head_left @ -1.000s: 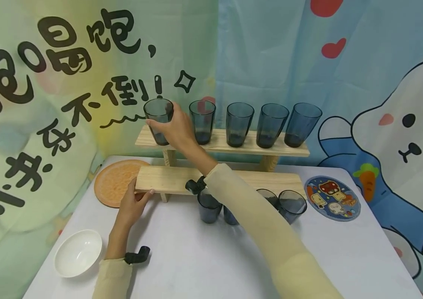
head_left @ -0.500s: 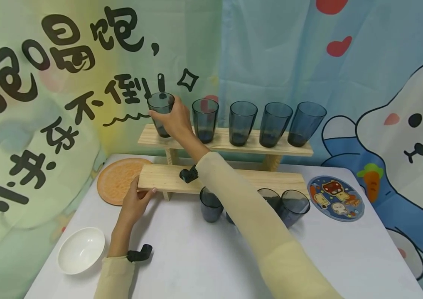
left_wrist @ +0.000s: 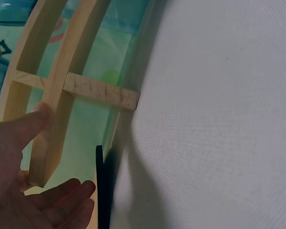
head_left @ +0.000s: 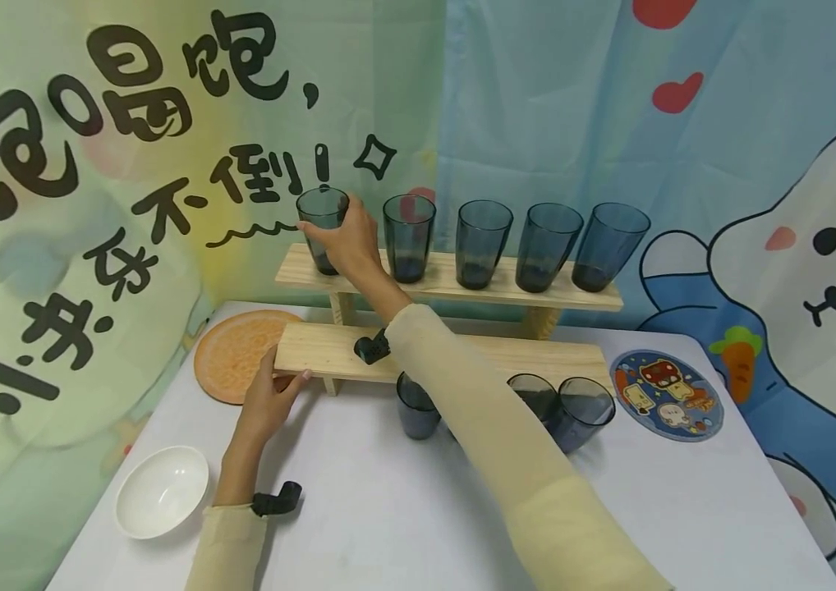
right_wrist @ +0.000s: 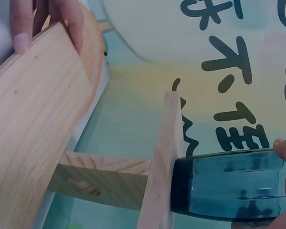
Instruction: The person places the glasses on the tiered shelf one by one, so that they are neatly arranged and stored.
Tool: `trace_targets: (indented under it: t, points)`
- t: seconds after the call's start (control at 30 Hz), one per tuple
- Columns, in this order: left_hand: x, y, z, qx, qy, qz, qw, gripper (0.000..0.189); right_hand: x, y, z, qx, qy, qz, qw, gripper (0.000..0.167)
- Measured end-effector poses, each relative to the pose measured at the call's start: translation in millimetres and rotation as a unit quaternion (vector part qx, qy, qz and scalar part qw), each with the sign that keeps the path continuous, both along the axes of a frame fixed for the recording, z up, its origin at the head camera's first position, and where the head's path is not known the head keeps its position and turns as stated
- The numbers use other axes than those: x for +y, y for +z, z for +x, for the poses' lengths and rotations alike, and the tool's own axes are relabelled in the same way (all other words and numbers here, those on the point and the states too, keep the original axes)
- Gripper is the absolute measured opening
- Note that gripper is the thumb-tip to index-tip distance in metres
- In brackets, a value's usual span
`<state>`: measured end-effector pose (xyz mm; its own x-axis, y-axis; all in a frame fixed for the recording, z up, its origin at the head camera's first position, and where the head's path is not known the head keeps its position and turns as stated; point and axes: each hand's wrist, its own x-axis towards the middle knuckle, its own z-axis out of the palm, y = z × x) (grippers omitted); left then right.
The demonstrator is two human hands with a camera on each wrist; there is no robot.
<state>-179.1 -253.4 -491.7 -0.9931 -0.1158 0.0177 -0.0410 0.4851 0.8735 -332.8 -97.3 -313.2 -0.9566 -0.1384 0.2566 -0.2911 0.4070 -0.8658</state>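
My right hand [head_left: 355, 246] grips a blue-grey drinking glass [head_left: 320, 217] around its upper side, at the left end of the wooden two-step rack's upper shelf [head_left: 433, 273]. Seen from the right wrist, this upright glass [right_wrist: 229, 183] has its base right at the shelf board. With thumb and fingers, my left hand [head_left: 264, 406] holds the left end of the lower shelf [head_left: 322, 349]. In the left wrist view the thumb presses the board's edge [left_wrist: 52, 129]. Several more glasses [head_left: 484, 238] stand in a row to the right of the held one.
Several glasses [head_left: 585, 406] stand on the white table [head_left: 403, 517] before the lower shelf, partly hidden by the right sleeve. A white bowl [head_left: 163, 492] sits at the left front. An orange round mat [head_left: 233, 361] and a blue patterned mat [head_left: 665, 394] flank the rack.
The right hand has shifted the held glass slightly back on the upper shelf. The left hand keeps its hold on the lower shelf. The head view has turned a little.
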Motion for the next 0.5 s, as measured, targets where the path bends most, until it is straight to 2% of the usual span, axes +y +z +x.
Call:
trace_targets:
  t: [0.3, 0.4, 0.5]
  points:
    - [1.7, -1.8, -0.5, 0.007, -0.003, 0.0, 1.0, 0.083, 3.6, -2.5, 2.9, -0.004, 0.008, 0.009, 0.9999, 0.109]
    - [1.9, -2.5, -0.4, 0.009, -0.002, 0.003, 1.0, 0.082, 4.5, 3.0, 9.2, 0.01, 0.019, 0.006, 0.9997, 0.116]
    - [2.0, -1.8, -0.2, 0.01, -0.001, 0.012, 0.9999, 0.08, 6.6, 11.5, 18.9, 0.043, 0.046, 0.014, 0.9979, 0.117]
